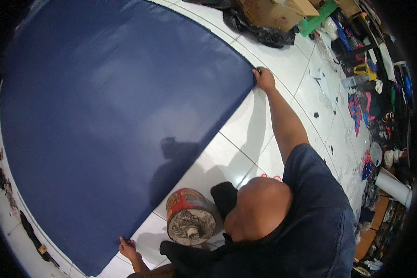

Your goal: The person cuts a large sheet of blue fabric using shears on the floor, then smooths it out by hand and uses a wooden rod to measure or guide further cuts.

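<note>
Cement-filled tin (192, 216) beside blue cloth (111, 120)

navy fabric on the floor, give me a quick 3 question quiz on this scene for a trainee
1. Pick one: the navy fabric is spread on a) a white tiled floor, b) a wooden table, c) grass.
2. True or false: the crouching person has the far hand on the fabric's edge.
3. Fill in: next to that person's head stands a rusty red ___ packed with a grey hardened filling.
Key: 1 a; 2 true; 3 tin can.
</note>
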